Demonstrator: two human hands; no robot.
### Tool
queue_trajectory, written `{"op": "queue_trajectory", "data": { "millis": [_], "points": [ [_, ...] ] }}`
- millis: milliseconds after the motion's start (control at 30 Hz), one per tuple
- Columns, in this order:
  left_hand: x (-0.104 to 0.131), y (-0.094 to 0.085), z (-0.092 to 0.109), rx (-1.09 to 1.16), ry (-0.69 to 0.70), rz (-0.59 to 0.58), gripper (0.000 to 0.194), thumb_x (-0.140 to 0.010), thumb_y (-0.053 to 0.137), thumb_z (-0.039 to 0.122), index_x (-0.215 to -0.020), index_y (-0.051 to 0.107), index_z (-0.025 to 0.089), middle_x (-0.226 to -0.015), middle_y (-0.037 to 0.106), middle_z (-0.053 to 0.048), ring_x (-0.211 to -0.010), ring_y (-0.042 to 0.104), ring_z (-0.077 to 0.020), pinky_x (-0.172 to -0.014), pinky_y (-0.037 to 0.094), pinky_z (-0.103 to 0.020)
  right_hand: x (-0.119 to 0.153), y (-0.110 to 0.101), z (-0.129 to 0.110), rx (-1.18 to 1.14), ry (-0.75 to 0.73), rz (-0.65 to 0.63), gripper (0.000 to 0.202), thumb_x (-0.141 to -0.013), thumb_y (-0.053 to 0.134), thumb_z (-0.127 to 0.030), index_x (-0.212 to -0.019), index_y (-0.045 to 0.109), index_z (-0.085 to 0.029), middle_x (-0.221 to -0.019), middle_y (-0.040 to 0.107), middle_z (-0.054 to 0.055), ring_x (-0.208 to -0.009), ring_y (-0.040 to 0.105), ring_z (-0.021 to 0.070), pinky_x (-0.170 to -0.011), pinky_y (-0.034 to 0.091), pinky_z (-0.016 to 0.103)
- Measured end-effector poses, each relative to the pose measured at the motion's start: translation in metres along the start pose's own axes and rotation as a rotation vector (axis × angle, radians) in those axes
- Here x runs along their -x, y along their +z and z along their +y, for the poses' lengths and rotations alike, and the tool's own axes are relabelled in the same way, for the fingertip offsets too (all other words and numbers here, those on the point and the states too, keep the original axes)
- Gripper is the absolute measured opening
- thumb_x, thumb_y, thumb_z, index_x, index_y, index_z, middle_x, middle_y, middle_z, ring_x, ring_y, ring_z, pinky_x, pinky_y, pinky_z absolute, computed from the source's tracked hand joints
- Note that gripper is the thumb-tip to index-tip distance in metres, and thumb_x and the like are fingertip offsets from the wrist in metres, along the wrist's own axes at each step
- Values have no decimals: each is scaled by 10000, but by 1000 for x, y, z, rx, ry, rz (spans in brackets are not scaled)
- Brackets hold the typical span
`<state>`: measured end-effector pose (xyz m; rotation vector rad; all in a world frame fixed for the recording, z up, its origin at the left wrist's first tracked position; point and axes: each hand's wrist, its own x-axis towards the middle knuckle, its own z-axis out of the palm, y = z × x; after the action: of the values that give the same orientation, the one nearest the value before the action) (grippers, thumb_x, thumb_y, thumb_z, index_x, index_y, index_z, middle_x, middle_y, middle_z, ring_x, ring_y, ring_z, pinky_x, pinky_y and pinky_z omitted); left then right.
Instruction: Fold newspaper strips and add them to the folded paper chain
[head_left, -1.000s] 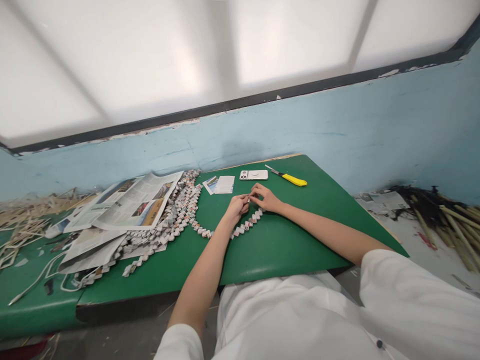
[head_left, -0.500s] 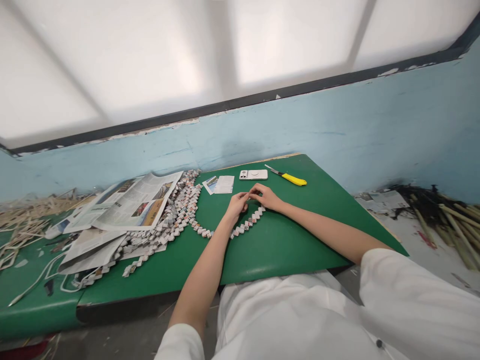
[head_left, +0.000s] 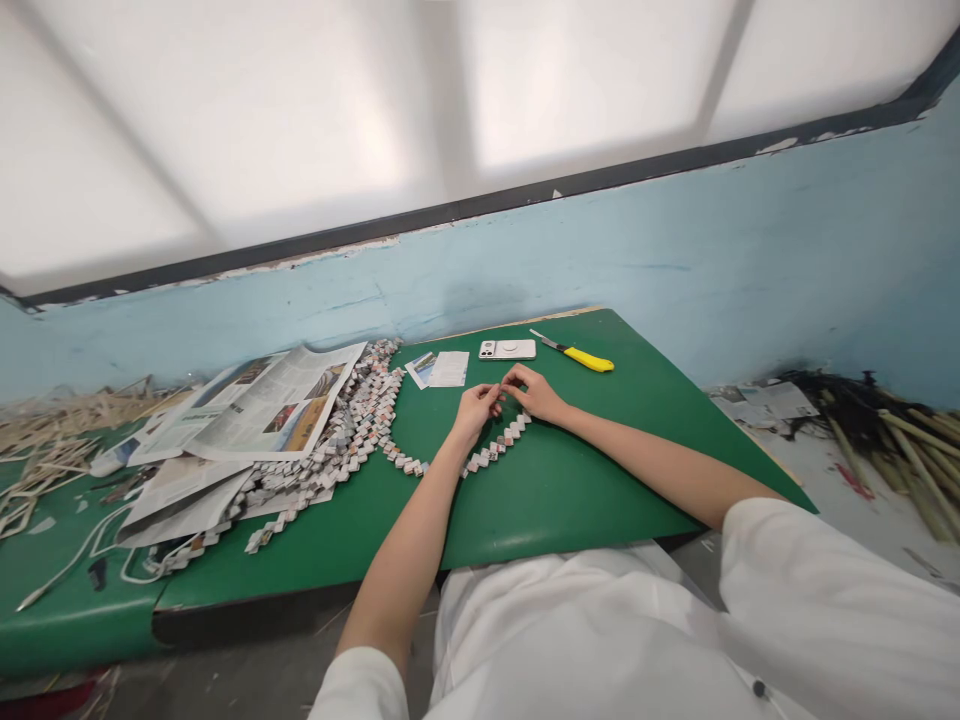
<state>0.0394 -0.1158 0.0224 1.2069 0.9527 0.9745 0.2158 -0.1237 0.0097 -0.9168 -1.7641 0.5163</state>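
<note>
My left hand (head_left: 475, 408) and my right hand (head_left: 534, 393) meet fingertip to fingertip above the green table. Both have their fingers pinched closed; whatever is between them is too small to make out. From under my right hand a zigzag chain of folded paper (head_left: 489, 455) curves down and left across the table, passing beneath my left forearm. Its other end runs into a heap of similar folded paper chains (head_left: 361, 420). Beyond my hands lie a white phone (head_left: 508, 349), a small sheet of paper (head_left: 449, 369) and a yellow-handled utility knife (head_left: 589, 359).
Newspaper sheets (head_left: 277, 405) cover part of the chain heap on the left. A white cable (head_left: 82, 550) and thin wooden strips (head_left: 52, 450) lie farther left. Beyond the green table's (head_left: 570, 510) right edge, bamboo poles (head_left: 911, 465) rest on the floor by the blue wall (head_left: 637, 240).
My fingers have shifted slightly, with the right fingertips moving a little to the right. The chain, phone and knife have stayed where they were.
</note>
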Motion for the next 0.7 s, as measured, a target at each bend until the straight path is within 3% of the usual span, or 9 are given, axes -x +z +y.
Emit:
{"op": "queue_trajectory", "data": {
  "millis": [233,433,700],
  "points": [
    [-1,-1,-2,-52,86,14,360,-827,779,456,-801,661,116,-630,633,-16,-486,527,-84,-486,388,-217,1,2,0,-12,12,-33,241,-955,641,-446,-946,667,-207,-904,666,53,-806,622,197,-752,524,342],
    [0,3,1,-112,108,-29,400,-855,731,534,-851,642,144,-632,639,-15,-470,535,-108,-465,398,-237,-1,-1,7,-103,179,15,277,-901,672,-479,-874,672,-203,-793,701,31,-709,624,194,-680,514,334],
    [1,3,-1,-255,140,0,251,-903,653,366,-768,545,184,-568,595,18,-429,514,-112,-456,380,-235,0,-1,6,-148,206,-35,283,-855,706,-473,-842,670,-192,-774,682,23,-678,590,177,-642,473,313]
  ]
}}
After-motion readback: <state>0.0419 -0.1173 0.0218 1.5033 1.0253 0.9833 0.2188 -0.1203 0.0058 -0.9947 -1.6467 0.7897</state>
